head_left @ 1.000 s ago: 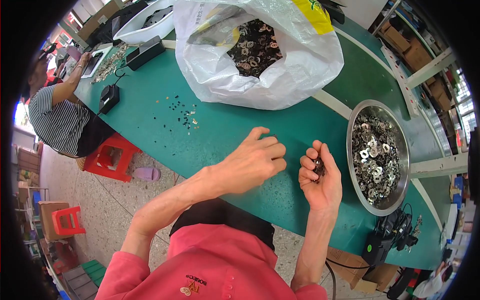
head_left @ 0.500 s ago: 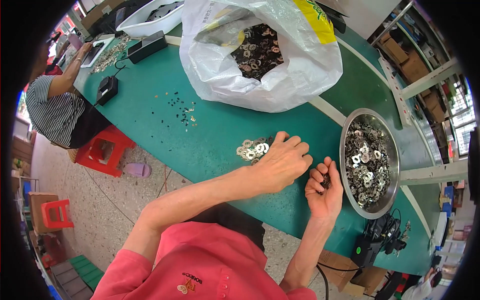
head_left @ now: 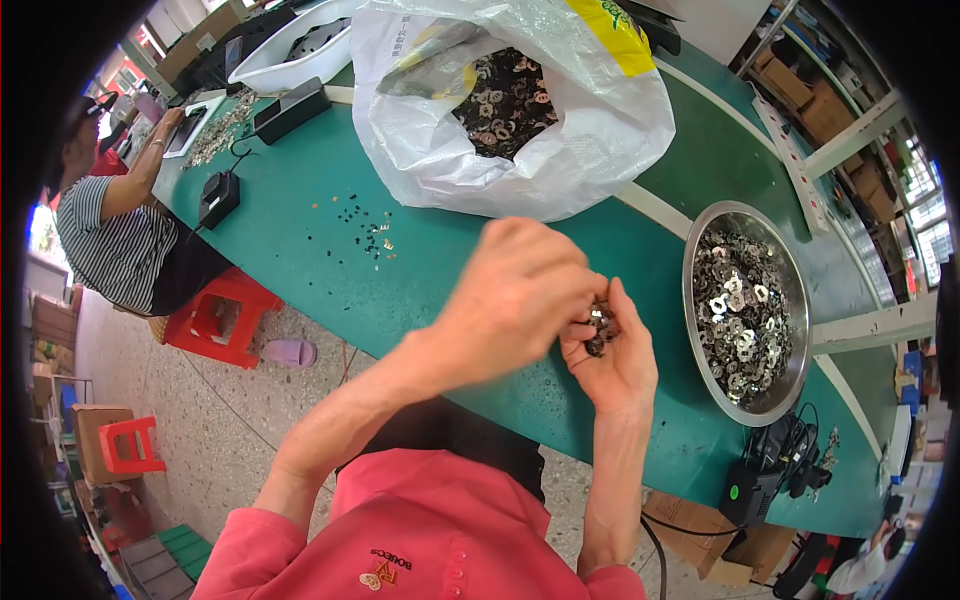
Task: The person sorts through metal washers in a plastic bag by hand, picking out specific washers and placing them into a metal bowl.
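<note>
Small flat metal pieces (head_left: 601,328), silvery and dark, lie in the cupped palm of my right hand (head_left: 620,365), whose fingers curl up around them. My left hand (head_left: 525,295) reaches across to it, back of the hand up and a little blurred. Its fingers are closed together, with the tips at the pieces in my right palm; what they pinch is hidden. To the right stands a round steel bowl (head_left: 691,300) heaped with similar shiny metal pieces (head_left: 740,310), apart from both hands. My left hand covers part of the green table beneath it.
Beyond my hands sits a white woven sack (head_left: 610,150), open, with many metal pieces (head_left: 505,105) inside. Tiny black and gold bits (head_left: 365,232) are scattered on the green table (head_left: 290,180). Black adapters (head_left: 745,490) lie right. A co-worker in stripes (head_left: 120,235) sits at far left.
My left hand has lifted from the table where a small pile of metal pieces lay and come to my right hand. My right hand has moved left, away from the bowl.
</note>
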A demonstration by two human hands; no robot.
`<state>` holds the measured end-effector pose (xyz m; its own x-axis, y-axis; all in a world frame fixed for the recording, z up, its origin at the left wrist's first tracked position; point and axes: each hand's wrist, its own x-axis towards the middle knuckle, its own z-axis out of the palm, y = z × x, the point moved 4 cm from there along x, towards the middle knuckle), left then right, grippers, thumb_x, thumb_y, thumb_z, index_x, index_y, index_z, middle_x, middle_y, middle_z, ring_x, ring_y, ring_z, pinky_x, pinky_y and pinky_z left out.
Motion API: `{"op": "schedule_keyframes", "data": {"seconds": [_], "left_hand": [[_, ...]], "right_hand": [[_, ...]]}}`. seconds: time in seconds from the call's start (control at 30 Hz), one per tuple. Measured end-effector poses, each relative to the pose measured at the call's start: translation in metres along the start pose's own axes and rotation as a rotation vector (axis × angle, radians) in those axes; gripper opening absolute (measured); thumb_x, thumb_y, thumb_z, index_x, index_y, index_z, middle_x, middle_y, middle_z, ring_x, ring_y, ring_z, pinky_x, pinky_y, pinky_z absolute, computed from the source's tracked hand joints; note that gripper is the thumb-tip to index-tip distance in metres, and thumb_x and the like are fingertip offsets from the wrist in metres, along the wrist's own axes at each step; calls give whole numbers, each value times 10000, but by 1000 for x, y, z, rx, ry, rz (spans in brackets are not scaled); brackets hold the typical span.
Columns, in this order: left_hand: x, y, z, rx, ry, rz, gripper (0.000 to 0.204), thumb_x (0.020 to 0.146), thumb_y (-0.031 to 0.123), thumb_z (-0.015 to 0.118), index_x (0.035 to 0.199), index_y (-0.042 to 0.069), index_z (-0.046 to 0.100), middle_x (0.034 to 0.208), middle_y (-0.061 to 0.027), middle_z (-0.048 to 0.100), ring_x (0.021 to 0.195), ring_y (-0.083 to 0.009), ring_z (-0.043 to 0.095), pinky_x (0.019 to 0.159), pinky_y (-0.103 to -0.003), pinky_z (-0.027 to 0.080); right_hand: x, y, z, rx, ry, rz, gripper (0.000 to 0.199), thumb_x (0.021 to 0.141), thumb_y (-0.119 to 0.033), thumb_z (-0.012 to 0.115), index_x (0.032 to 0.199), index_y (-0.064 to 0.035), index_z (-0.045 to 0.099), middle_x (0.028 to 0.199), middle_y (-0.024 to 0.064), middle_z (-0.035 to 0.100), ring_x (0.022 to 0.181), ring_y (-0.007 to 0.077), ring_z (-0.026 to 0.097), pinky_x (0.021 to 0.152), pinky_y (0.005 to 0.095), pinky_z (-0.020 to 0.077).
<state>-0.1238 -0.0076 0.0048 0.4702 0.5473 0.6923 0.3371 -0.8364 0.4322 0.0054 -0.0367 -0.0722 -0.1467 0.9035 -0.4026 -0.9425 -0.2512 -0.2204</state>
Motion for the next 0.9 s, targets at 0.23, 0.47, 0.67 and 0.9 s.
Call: {"op": "schedule_keyframes", "data": {"seconds": [0.23,0.47,0.67,0.9], "left_hand": [[-42,-22,-12,137,-295,-141,252,635,72,721,876,71,645,868,-37,542,862,-230,521,843,-390,363],[-56,-27,3,201,-312,-58,102,684,35,593,777,66,622,811,-29,510,847,-208,506,854,-419,371],[-50,-24,-10,194,-288,-107,138,681,37,644,813,73,643,838,-19,542,835,-202,515,842,-393,362],[-58,-25,-4,228,-283,-47,164,672,21,598,821,77,640,814,-17,532,827,-195,518,810,-396,363]], "right_hand": [[7,-11,-10,24,-1,-13,192,932,-203,535,941,-14,564,815,63,535,660,143,480,512,223,410],[9,2,-10,-58,-2,-9,207,925,-200,549,958,4,567,813,67,537,672,148,490,510,225,409],[8,0,-11,-194,26,-57,245,919,-194,558,1017,30,584,874,95,589,761,174,566,605,245,501],[4,1,-9,-236,58,-99,246,913,-183,564,1021,37,592,936,121,613,865,216,608,756,292,549]]}}
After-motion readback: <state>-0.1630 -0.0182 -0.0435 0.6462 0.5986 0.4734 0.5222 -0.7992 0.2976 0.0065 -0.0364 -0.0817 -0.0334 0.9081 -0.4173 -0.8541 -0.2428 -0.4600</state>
